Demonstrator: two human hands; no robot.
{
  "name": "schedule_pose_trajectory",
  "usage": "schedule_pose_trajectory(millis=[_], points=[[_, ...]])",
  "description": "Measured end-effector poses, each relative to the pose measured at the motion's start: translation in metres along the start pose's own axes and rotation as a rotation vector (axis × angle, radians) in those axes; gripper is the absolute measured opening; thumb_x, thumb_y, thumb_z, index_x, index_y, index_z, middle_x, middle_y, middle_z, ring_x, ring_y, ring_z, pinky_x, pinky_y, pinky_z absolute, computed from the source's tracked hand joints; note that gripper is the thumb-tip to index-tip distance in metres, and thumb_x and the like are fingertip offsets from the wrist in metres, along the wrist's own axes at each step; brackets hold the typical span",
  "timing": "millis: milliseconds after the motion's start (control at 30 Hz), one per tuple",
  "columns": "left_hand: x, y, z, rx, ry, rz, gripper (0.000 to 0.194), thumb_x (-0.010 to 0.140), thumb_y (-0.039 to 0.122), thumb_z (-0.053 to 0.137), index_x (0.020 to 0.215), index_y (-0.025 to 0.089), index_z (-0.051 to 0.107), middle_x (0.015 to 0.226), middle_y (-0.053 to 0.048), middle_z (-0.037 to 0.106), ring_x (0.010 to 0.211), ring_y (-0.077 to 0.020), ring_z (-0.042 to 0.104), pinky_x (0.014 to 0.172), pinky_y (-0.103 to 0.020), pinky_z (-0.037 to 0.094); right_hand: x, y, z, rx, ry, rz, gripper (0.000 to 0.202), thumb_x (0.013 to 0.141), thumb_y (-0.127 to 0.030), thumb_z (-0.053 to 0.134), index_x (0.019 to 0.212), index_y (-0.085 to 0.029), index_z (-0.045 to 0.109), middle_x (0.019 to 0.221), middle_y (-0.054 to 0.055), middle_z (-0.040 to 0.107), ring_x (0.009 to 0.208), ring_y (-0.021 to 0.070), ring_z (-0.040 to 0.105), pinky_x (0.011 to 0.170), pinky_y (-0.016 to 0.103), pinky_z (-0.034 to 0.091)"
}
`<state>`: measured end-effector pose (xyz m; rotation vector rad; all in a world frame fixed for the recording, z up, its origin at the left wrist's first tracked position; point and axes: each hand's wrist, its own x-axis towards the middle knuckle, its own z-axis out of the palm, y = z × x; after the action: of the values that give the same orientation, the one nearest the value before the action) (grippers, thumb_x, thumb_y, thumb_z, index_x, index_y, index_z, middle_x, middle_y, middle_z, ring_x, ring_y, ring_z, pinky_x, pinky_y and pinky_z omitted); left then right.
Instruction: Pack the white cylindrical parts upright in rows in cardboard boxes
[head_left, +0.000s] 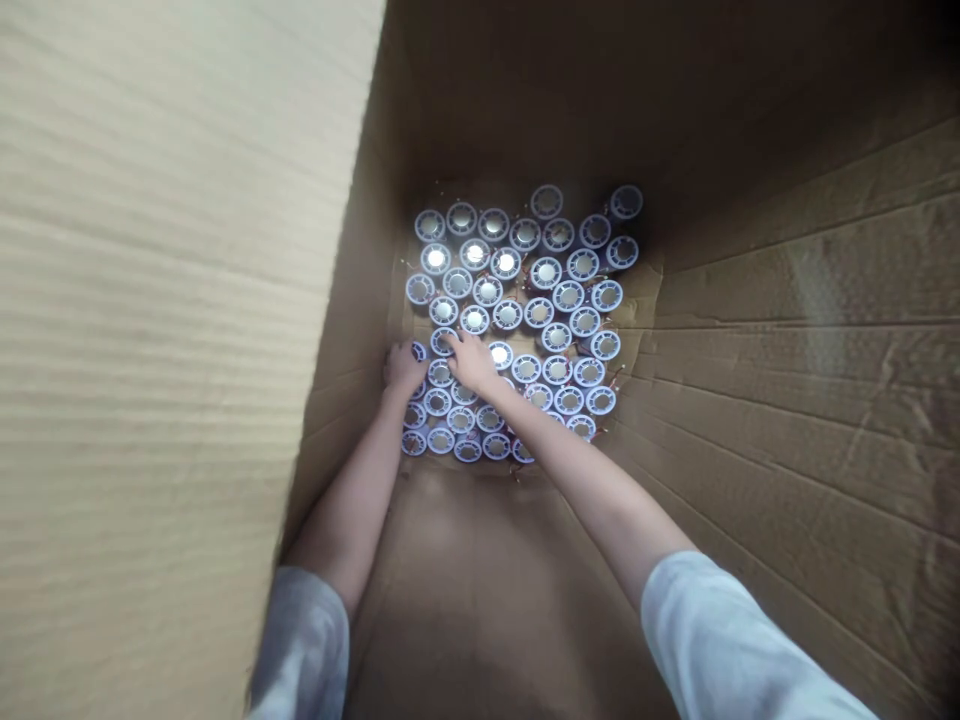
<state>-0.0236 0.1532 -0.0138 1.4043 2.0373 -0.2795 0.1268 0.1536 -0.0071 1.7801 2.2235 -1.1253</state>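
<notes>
Deep inside a cardboard box stand several upright cylinders with white slotted rims, shiny round metal centres and thin wires. My left hand is at the left side of the group, its fingers curled over one white-rimmed cylinder, which they partly cover. To its right, my right hand reaches in with its index finger and thumb apart. Its fingertips touch the rim of another cylinder. Under the right hand and forearm, some cylinders are hidden.
Tall cardboard walls enclose the group, with the right wall creased. Close to the camera, a big cardboard flap fills the left side. The box's near inner wall lies between my forearms. The far wall is dark.
</notes>
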Motion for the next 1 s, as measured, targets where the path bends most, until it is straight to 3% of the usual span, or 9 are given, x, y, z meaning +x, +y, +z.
schedule_pose_trajectory(millis=[100, 233, 300, 400, 633, 733, 800, 933, 1000], points=[[0.0, -0.002, 0.002, 0.012, -0.048, 0.023, 0.061, 0.076, 0.03, 0.062, 0.133, 0.017, 0.046, 0.133, -0.017, 0.048, 0.123, -0.032, 0.045, 0.1, -0.042, 0.04, -0.005, 0.011, -0.009, 0.033, 0.125, 0.019, 0.042, 0.087, -0.015, 0.041, 0.127, -0.018, 0.052, 0.125, 0.011, 0.052, 0.109, 0.0271, 0.046, 0.091, 0.038, 0.041], [-0.001, 0.024, 0.007, 0.052, 0.106, 0.157, 0.057, 0.082, 0.029, 0.053, 0.137, 0.018, 0.041, 0.146, -0.014, 0.036, 0.135, -0.0322, 0.029, 0.11, -0.05, 0.024, 0.002, 0.031, -0.018, -0.001, 0.186, -0.006, 0.055, 0.081, -0.003, 0.041, 0.133, -0.019, 0.047, 0.142, 0.008, 0.039, 0.121, 0.0277, 0.035, 0.099, 0.043, 0.033], [-0.002, 0.039, 0.014, 0.021, 0.13, 0.241, 0.055, 0.084, 0.029, 0.051, 0.138, 0.019, 0.039, 0.145, -0.013, 0.038, 0.135, -0.0297, 0.031, 0.111, -0.049, 0.022, 0.01, 0.037, -0.019, -0.044, 0.154, -0.039, 0.059, 0.079, -0.002, 0.043, 0.136, -0.019, 0.043, 0.147, 0.007, 0.034, 0.126, 0.0298, 0.029, 0.102, 0.046, 0.03], [-0.002, 0.05, 0.026, -0.042, 0.134, 0.217, 0.055, 0.083, 0.029, 0.054, 0.135, 0.017, 0.041, 0.135, -0.014, 0.05, 0.128, -0.0286, 0.042, 0.11, -0.047, 0.023, 0.02, 0.037, -0.018, -0.077, 0.144, -0.038, 0.055, 0.081, -0.01, 0.052, 0.135, -0.018, 0.045, 0.145, 0.008, 0.037, 0.125, 0.034, 0.029, 0.1, 0.048, 0.031], [0.009, 0.037, 0.025, -0.088, 0.078, 0.238, 0.051, 0.076, 0.031, 0.064, 0.123, 0.021, 0.048, 0.122, -0.01, 0.061, 0.117, -0.0303, 0.052, 0.108, -0.054, 0.022, 0.024, 0.043, -0.021, 0.004, 0.054, -0.144, 0.044, 0.083, -0.018, 0.056, 0.127, -0.018, 0.051, 0.128, 0.009, 0.055, 0.118, 0.0296, 0.039, 0.098, 0.046, 0.033], [0.011, 0.034, 0.02, -0.102, 0.086, 0.221, 0.056, 0.077, 0.032, 0.063, 0.127, 0.017, 0.044, 0.124, -0.015, 0.059, 0.12, -0.0322, 0.05, 0.107, -0.052, 0.026, 0.016, 0.053, -0.028, 0.087, -0.039, -0.26, 0.042, 0.086, -0.018, 0.051, 0.128, -0.019, 0.051, 0.132, 0.007, 0.053, 0.123, 0.0263, 0.037, 0.102, 0.045, 0.03], [0.015, 0.034, 0.02, -0.169, 0.155, 0.143, 0.064, 0.078, 0.032, 0.063, 0.133, 0.012, 0.037, 0.13, -0.02, 0.053, 0.124, -0.0326, 0.046, 0.106, -0.049, 0.029, 0.008, 0.061, -0.03, 0.112, -0.002, -0.288, 0.043, 0.086, -0.014, 0.045, 0.129, -0.019, 0.05, 0.136, 0.007, 0.049, 0.126, 0.0235, 0.036, 0.105, 0.043, 0.029], [0.033, 0.041, 0.023, -0.395, 0.263, 0.074, 0.079, 0.072, 0.031, 0.069, 0.137, 0.012, 0.027, 0.138, -0.021, 0.043, 0.13, -0.0306, 0.04, 0.107, -0.043, 0.032, -0.005, 0.082, -0.032, 0.056, 0.221, -0.036, 0.053, 0.08, -0.004, 0.038, 0.131, -0.014, 0.047, 0.14, 0.011, 0.042, 0.128, 0.0242, 0.034, 0.105, 0.042, 0.03], [0.043, 0.049, 0.024, -0.488, 0.289, 0.076, 0.084, 0.067, 0.029, 0.074, 0.134, 0.013, 0.027, 0.135, -0.021, 0.045, 0.128, -0.0303, 0.042, 0.106, -0.042, 0.033, -0.005, 0.09, -0.034, -0.032, 0.204, 0.029, 0.061, 0.076, 0.0, 0.04, 0.135, -0.016, 0.043, 0.142, 0.011, 0.039, 0.129, 0.0262, 0.031, 0.103, 0.043, 0.03]])
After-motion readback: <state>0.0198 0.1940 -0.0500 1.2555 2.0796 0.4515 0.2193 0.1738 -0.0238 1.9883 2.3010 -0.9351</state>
